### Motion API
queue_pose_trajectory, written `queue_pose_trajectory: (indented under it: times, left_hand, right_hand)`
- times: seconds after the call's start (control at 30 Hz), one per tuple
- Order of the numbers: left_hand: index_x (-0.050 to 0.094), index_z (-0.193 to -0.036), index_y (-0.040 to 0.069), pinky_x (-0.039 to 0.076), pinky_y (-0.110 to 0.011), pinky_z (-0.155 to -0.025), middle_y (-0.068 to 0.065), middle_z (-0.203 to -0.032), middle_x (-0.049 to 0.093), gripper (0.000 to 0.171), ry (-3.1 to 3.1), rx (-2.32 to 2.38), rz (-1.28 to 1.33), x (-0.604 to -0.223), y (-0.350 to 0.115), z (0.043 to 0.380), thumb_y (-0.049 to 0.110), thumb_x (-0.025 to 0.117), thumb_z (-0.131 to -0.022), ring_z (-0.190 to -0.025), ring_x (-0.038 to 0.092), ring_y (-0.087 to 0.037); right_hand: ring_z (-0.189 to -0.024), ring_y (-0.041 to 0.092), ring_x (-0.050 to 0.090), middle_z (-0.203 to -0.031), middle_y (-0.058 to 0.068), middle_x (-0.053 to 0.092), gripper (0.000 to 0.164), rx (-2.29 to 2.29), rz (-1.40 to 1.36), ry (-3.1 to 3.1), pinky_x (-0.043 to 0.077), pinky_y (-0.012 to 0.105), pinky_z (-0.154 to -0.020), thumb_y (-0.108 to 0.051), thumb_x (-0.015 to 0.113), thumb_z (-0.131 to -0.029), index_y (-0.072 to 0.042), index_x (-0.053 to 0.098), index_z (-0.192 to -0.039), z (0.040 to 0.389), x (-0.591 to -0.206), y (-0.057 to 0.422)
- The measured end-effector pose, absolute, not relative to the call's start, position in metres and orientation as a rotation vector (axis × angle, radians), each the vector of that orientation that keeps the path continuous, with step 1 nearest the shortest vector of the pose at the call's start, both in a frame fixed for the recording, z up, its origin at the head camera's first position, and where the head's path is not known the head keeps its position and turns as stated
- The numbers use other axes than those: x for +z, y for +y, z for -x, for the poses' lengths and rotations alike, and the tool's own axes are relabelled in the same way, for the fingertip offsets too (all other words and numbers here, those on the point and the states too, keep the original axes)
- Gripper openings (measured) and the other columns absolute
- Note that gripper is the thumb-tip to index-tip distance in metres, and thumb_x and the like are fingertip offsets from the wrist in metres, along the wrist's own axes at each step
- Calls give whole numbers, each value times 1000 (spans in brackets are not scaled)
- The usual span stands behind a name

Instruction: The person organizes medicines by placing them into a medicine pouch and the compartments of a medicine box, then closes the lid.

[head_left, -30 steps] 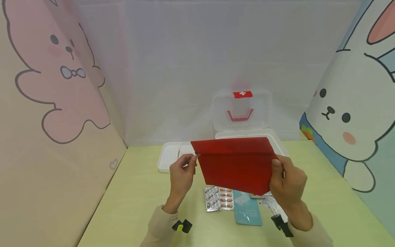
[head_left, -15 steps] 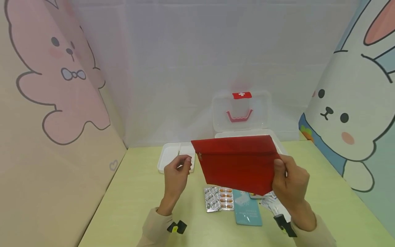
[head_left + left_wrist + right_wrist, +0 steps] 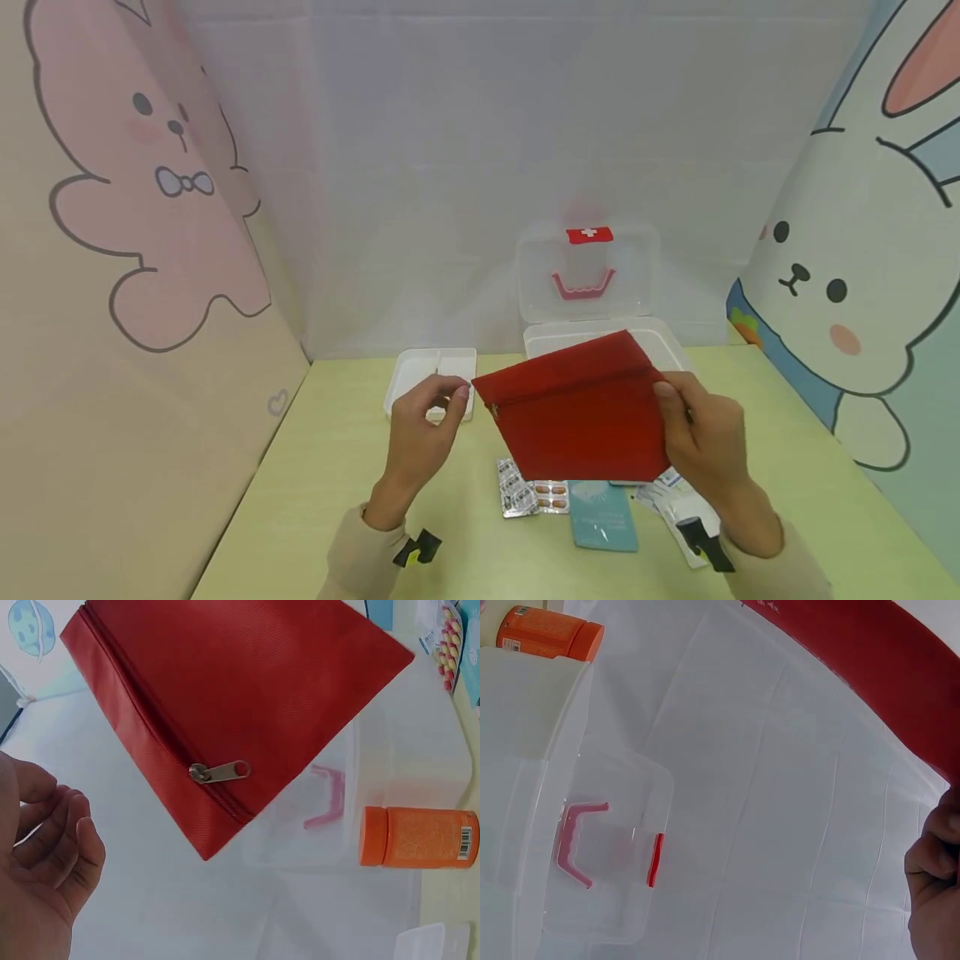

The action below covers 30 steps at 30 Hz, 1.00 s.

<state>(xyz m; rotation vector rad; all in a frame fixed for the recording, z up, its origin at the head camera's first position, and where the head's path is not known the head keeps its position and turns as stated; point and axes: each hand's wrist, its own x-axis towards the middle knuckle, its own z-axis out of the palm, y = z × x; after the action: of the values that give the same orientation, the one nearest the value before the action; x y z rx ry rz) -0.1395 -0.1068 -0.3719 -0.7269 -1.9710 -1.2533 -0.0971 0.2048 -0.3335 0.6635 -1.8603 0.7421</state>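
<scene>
My right hand (image 3: pixel 705 433) grips the right edge of a red zippered pouch (image 3: pixel 585 421), thumb on its near face. The pouch hangs in the air over the table, tilted with its left end lower. Its zipper runs below the top edge and is closed up to the metal zipper pull (image 3: pixel 225 772) at the left end. Beside that end is my left hand (image 3: pixel 422 429), fingers loosely curled and holding nothing. In the left wrist view a gap shows between this hand (image 3: pixel 49 855) and the pouch.
Behind the pouch stands an open white first-aid box (image 3: pixel 637 327) with its clear lid raised. A white compartment tray (image 3: pixel 411 375) lies left of it. Nearer are blister packs (image 3: pixel 516 492), a teal packet (image 3: pixel 603 517) and white packets (image 3: pixel 686 510). An orange bottle (image 3: pixel 424 837) shows in both wrist views.
My left hand has let go of the zipper pull and moved left and slightly down. The pouch has tilted, its left end dropping, while my right hand keeps its grip.
</scene>
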Motion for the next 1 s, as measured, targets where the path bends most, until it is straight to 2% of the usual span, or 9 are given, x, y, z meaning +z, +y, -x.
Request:
queue_pose_trajectory:
  times: [0.17, 0.27, 0.43, 0.53, 0.63, 0.87, 1.0]
  left_hand:
    - [68, -100, 7, 55, -24, -68, -3, -91, 69, 10, -2007, -1204, 906, -368, -106, 140, 3, 65, -90, -80, 62, -11]
    - [67, -104, 9, 56, -27, -73, -2, -98, 68, 14, -2062, -1181, 965, -369, -104, 141, 6, 66, -91, -88, 62, -13]
    - [66, -111, 13, 55, -33, -89, -1, -116, 64, 19, -2195, -1226, 1080, -370, -99, 138, 14, 66, -93, -109, 59, -16]
    - [65, -113, 16, 54, -32, -94, -1, -124, 61, 19, -2268, -1296, 1185, -372, -96, 137, 17, 65, -94, -115, 58, -16]
    - [64, -113, 17, 55, -30, -92, 0, -125, 62, 18, -2317, -1355, 1279, -373, -93, 136, 16, 64, -95, -113, 60, -15]
    - [65, -110, 14, 57, -24, -82, 0, -110, 68, 16, -2377, -1428, 1452, -375, -85, 134, 14, 64, -95, -100, 63, -11]
    - [68, -108, 12, 57, -22, -77, -3, -105, 71, 15, -2385, -1447, 1544, -374, -81, 131, 13, 65, -94, -93, 63, -7]
  right_hand:
    - [-53, 14, 61, -70, 7, 68, 44, 743, -756, -1954, 53, 14, -59, -36, 46, -103, 3, 65, -94, 99, -333, 209]
    - [-52, 9, 59, -68, 3, 66, 36, 762, -810, -2002, 51, 13, -56, -32, 48, -103, -1, 65, -96, 100, -332, 209]
    - [-55, 4, 60, -70, -1, 66, 12, 819, -900, -2083, 51, 13, -55, -13, 55, -99, -6, 64, -100, 99, -330, 208]
    - [-58, 2, 63, -73, -2, 68, 8, 848, -929, -2139, 52, 13, -56, -4, 58, -95, -7, 64, -101, 98, -329, 209]
    - [-59, -1, 62, -73, -3, 68, 11, 856, -955, -2172, 52, 13, -57, -1, 60, -93, -8, 64, -100, 99, -329, 209]
    - [-56, -4, 55, -69, -7, 64, 7, 853, -1008, -2148, 49, 12, -55, -8, 59, -96, -11, 65, -96, 102, -330, 209]
    - [-59, -4, 56, -72, -8, 65, 14, 903, -1077, -2168, 50, 12, -57, -1, 61, -92, -12, 65, -98, 102, -330, 208]
